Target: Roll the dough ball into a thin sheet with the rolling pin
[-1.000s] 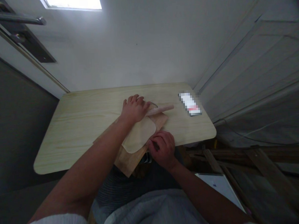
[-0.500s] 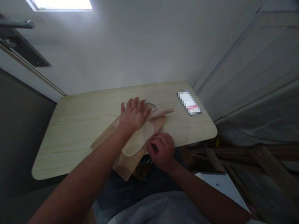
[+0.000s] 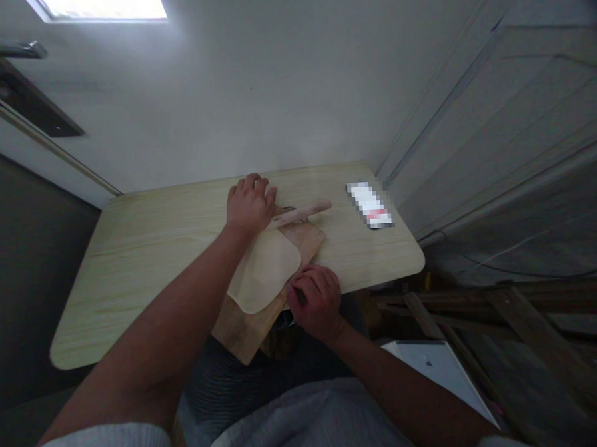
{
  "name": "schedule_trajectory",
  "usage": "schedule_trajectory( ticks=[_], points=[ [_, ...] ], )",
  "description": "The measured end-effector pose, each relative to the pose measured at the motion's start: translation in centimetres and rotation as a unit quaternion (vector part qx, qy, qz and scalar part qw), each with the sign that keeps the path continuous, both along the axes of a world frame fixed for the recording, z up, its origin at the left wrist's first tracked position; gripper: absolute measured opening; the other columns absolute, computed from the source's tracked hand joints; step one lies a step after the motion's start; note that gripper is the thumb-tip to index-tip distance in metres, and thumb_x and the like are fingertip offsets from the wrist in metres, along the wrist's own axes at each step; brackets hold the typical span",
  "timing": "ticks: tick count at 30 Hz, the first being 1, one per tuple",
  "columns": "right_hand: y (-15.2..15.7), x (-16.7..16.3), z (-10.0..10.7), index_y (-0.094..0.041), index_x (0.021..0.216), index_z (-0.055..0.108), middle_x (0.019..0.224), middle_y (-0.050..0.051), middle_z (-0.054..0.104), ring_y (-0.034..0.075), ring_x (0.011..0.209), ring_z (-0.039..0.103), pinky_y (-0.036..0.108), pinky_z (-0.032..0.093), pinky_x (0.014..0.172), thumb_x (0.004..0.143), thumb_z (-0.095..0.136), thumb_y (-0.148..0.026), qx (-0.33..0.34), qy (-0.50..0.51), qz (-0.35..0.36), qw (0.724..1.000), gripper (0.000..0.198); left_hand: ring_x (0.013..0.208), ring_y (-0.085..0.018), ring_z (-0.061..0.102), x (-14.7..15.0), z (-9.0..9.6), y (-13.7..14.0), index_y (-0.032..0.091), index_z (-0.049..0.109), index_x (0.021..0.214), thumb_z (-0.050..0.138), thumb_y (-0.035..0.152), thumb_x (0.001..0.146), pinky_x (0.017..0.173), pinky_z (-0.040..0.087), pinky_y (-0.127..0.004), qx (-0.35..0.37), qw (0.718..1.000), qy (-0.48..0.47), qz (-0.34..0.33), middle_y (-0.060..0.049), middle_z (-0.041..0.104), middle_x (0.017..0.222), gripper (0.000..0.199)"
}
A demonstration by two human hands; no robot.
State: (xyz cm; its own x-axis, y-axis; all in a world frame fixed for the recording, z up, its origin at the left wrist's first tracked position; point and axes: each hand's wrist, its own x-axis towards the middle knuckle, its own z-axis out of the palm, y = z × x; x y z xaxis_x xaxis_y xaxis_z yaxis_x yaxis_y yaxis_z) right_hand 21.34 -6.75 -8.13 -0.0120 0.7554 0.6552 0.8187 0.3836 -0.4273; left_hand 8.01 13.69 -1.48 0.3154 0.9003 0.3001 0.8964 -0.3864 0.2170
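A sheet of rolled-out dough (image 3: 268, 272), pale and smooth, lies on a wooden cutting board (image 3: 249, 329) set at a slant over the table's front edge. Across the far end of the board rests a wooden rolling pin (image 3: 310, 211), its left part hidden under my left hand (image 3: 250, 203). That hand is palm-down over the pin, fingers reaching past it and thumb apart. My right hand (image 3: 316, 299) is curled at the board's near right edge, beside the dough; its fingertips are partly hidden. Behind the pin a bit of thin metal (image 3: 288, 208) shows.
The light wood table (image 3: 135, 259) stands against a white door (image 3: 272, 105) with a metal handle (image 3: 9, 48) at upper left. A phone (image 3: 370, 205) with a blurred screen lies at the table's right. Below right are a white box (image 3: 431, 370) and wooden slats (image 3: 423, 317).
My left hand has pushed forward and left, and the rolling pin has rolled toward the board's far end, uncovering more dough. My right hand stays at the board's edge. The view has shifted slightly.
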Motion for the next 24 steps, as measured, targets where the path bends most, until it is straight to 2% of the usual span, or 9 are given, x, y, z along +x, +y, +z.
schedule_trajectory(
  ticks=[3, 8, 11, 15, 18, 21, 24],
  points=[
    [0.0, 0.0, -0.1, -0.024, 0.082, 0.06, 0.085, 0.004, 0.067, 0.023, 0.098, 0.063, 0.042, 0.047, 0.09, 0.09, 0.064, -0.028, -0.002, 0.002, 0.002, 1.0, 0.01, 0.131, -0.032, 0.047, 0.4, 0.2, -2.4, 0.022, 0.058, 0.131, 0.023, 0.049, 0.103, 0.111, 0.032, -0.053, 0.0, 1.0, 0.01, -0.002, -0.014, 0.054, 0.143, 0.053],
    [0.0, -0.1, -0.3, -0.024, 0.083, 0.06, 0.087, 0.004, 0.067, 0.023, 0.099, 0.061, 0.042, 0.046, 0.092, 0.09, 0.064, -0.027, 0.009, 0.015, 0.006, 1.0, 0.008, 0.139, -0.031, 0.041, 0.9, 0.4, -7.4, 0.028, 0.052, 0.139, 0.027, 0.052, 0.102, 0.12, 0.016, -0.059, -0.003, 0.999, 0.039, -0.017, -0.01, 0.051, 0.15, 0.051],
    [0.0, -0.1, -0.3, -0.024, 0.084, 0.061, 0.087, 0.004, 0.067, 0.023, 0.098, 0.061, 0.042, 0.046, 0.092, 0.089, 0.065, -0.025, 0.011, 0.015, 0.003, 1.0, 0.007, 0.143, -0.03, 0.037, 0.9, 0.4, -9.2, 0.028, 0.048, 0.143, 0.028, 0.058, 0.101, 0.122, 0.015, -0.058, -0.002, 0.999, 0.042, -0.013, -0.01, 0.046, 0.155, 0.055],
    [-0.1, -0.1, 0.0, -0.023, 0.084, 0.061, 0.088, 0.004, 0.067, 0.023, 0.098, 0.061, 0.041, 0.046, 0.092, 0.089, 0.064, -0.024, 0.009, 0.012, 0.008, 1.0, 0.007, 0.145, -0.031, 0.036, 0.4, 0.3, -10.1, 0.025, 0.044, 0.147, 0.036, 0.064, 0.097, 0.123, 0.011, -0.058, 0.013, 0.999, 0.032, -0.003, -0.012, 0.045, 0.156, 0.064],
    [-0.1, 0.0, 0.1, -0.022, 0.083, 0.061, 0.088, 0.005, 0.066, 0.023, 0.098, 0.06, 0.041, 0.046, 0.091, 0.09, 0.063, -0.026, 0.005, 0.006, 0.007, 1.0, 0.008, 0.144, -0.033, 0.037, 0.0, 0.0, -10.5, 0.023, 0.05, 0.142, 0.038, 0.063, 0.097, 0.123, 0.011, -0.061, 0.02, 0.999, 0.036, 0.014, -0.014, 0.05, 0.152, 0.062],
    [-0.1, 0.0, 0.1, -0.022, 0.084, 0.062, 0.089, 0.006, 0.066, 0.023, 0.098, 0.059, 0.041, 0.047, 0.091, 0.089, 0.063, -0.026, -0.002, 0.002, 0.005, 1.0, 0.007, 0.143, -0.033, 0.038, -0.1, -0.3, -11.0, 0.027, 0.055, 0.137, 0.034, 0.058, 0.1, 0.122, 0.013, -0.063, 0.012, 0.998, 0.051, 0.026, -0.011, 0.052, 0.15, 0.053],
    [-0.2, 0.0, 0.0, -0.022, 0.083, 0.061, 0.089, 0.005, 0.065, 0.023, 0.098, 0.059, 0.041, 0.047, 0.091, 0.089, 0.064, -0.025, -0.008, -0.001, 0.007, 1.0, 0.007, 0.145, -0.032, 0.036, 0.0, -0.3, -10.9, 0.034, 0.054, 0.14, 0.03, 0.056, 0.101, 0.121, 0.013, -0.064, 0.011, 0.997, 0.062, 0.035, -0.007, 0.048, 0.154, 0.051]
  ],
)
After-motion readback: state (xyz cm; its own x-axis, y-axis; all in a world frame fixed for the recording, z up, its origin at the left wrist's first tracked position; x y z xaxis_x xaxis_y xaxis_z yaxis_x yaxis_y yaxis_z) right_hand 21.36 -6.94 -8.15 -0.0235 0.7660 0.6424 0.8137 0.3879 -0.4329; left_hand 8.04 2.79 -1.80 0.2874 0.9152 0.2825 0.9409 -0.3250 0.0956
